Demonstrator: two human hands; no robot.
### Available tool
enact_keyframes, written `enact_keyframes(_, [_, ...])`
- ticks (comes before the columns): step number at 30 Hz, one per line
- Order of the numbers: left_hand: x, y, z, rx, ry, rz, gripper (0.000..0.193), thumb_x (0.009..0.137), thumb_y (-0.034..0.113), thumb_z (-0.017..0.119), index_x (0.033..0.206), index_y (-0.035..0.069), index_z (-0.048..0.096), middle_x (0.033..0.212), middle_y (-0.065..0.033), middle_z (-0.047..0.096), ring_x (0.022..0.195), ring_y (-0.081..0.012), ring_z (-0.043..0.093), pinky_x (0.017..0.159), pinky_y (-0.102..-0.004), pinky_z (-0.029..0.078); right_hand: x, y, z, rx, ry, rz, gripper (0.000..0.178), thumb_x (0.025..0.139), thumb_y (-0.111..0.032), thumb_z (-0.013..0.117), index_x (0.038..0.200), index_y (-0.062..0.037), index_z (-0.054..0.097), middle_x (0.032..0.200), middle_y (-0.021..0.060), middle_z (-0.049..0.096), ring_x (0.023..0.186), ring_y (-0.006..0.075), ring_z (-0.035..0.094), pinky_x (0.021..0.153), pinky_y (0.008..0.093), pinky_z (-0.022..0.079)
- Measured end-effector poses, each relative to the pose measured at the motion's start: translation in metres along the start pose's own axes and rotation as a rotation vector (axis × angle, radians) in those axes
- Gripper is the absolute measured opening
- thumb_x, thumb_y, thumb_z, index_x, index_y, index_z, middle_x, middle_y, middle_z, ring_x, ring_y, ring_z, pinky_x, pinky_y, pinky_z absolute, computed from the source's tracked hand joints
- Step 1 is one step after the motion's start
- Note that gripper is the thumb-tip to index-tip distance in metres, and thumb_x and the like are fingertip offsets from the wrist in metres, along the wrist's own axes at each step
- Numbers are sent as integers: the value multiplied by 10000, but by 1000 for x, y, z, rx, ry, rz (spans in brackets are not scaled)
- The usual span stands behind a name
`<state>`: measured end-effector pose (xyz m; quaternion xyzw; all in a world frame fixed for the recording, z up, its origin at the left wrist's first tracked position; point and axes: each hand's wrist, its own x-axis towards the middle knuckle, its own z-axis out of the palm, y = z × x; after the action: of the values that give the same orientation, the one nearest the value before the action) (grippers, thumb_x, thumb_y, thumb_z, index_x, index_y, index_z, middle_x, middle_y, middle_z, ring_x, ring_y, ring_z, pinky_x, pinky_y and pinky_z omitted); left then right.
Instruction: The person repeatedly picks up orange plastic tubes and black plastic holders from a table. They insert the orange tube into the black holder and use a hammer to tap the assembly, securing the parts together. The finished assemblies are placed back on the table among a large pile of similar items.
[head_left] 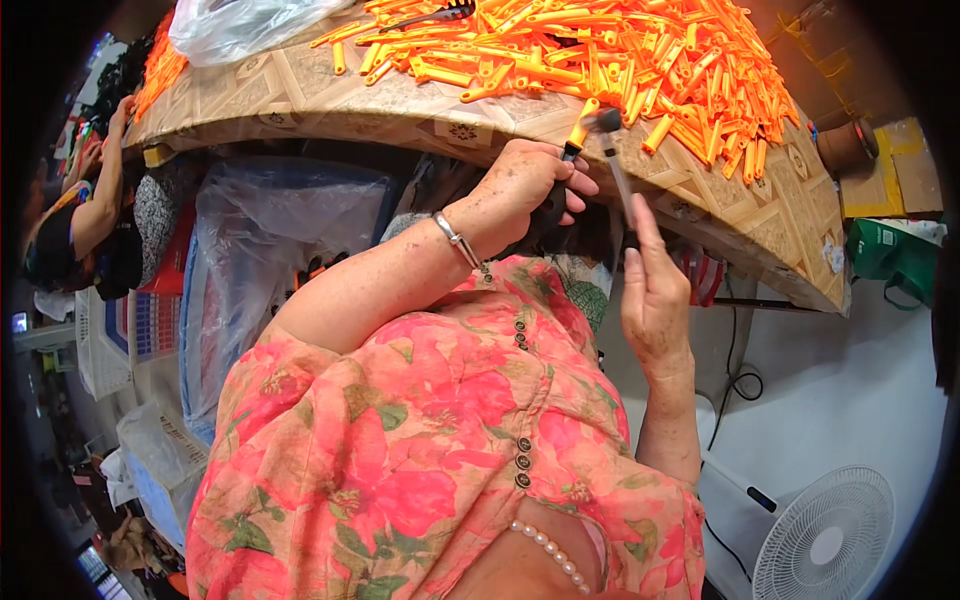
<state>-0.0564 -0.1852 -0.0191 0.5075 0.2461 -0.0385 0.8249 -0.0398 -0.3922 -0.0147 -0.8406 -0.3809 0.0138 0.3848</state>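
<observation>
At the near edge of the table, my left hand [525, 190] is closed on a black kitchen utensil. An orange handle [582, 120] sits on the end of the utensil's black shaft and points up over the tabletop. My fingers hide much of the utensil's lower part. Just to the right, my right hand [655, 290] grips a small hammer [620, 175] between thumb and fingers. Its dark head is beside the orange handle and smeared by motion; whether they touch I cannot tell.
A big heap of orange handles [640, 60] covers the far part of the patterned table [300, 95]. A black slotted utensil [435, 16] and a clear plastic bag [240, 25] lie there too. A white fan [825, 545] stands lower right. Another person's arm [100, 190] shows at left.
</observation>
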Motion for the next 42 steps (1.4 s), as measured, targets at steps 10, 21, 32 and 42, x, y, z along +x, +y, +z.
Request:
enact_keyframes(10, [1, -2, -1, 0, -10, 6, 187, 938, 103, 509, 1018, -7, 638, 869, -88, 700, 654, -134, 634, 594, -311, 554, 6, -3, 2, 18, -50, 60, 518, 949, -43, 489, 1457, -116, 411, 881, 220, 636, 767, 371, 646, 692, 440, 498])
enact_keyframes(21, [3, -2, 0, -4, -12, -1, 195, 943, 99, 510, 1067, -18, 604, 862, -87, 697, 652, -135, 634, 594, -310, 555, -1, 11, 9, 36, -13, 68, 513, 951, -30, 476, 1455, -94, 406, 1150, 262, 630, 964, 399, 660, 779, 422, 516])
enact_keyframes(32, [-2, -6, -9, -231, -103, -61, 219, 969, 137, 488, 1075, -22, 595, 791, -54, 637, 653, -136, 599, 597, -309, 530, -6, 18, -2, 320, 128, 185, 516, 985, -43, 444, 1491, -68, 349, 977, 86, 647, 753, 158, 617, 642, 276, 475])
enact_keyframes(42, [9, -34, -35, -980, -720, -336, 305, 1041, 202, 300, 1124, 2, 515, 570, 34, 398, 521, -113, 424, 507, -253, 429, -14, 11, 15, 716, 147, 304, 497, 1009, -104, 432, 1500, -103, 355, 728, -55, 437, 600, 17, 336, 519, 169, 314])
